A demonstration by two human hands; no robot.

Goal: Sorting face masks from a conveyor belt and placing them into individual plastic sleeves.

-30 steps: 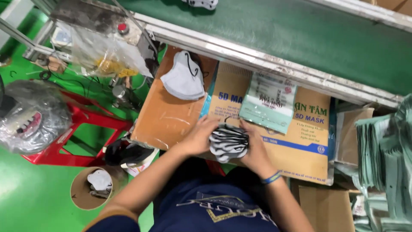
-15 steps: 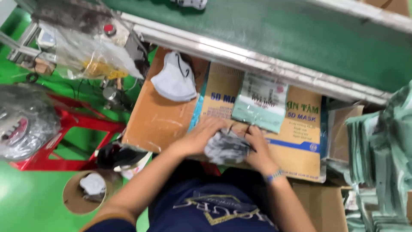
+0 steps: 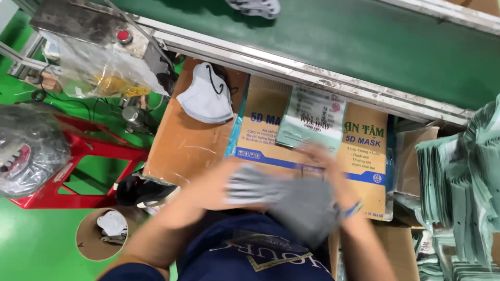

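Note:
Both my hands are blurred with motion over the lap edge of a cardboard box. My left hand (image 3: 219, 182) and my right hand (image 3: 333, 171) hold a stack of grey face masks (image 3: 284, 195) between them, low against my dark blue shirt. A pale green printed pouch (image 3: 311, 120) lies on the brown printed carton (image 3: 364, 156) just beyond my hands. A single white mask with a black ear loop (image 3: 205, 96) rests on the plain cardboard to the left.
A green conveyor belt (image 3: 333, 36) with a metal rail runs across the top, carrying a patterned mask (image 3: 255, 6). Stacks of green pouches (image 3: 458, 192) stand at the right. A red stool (image 3: 78, 166), a bagged bundle (image 3: 28, 148) and a round tub (image 3: 101, 234) sit at the left.
The mask stack, held compact over the carton before, has swept down and right towards my body and now smears with motion. The camera view has shifted slightly.

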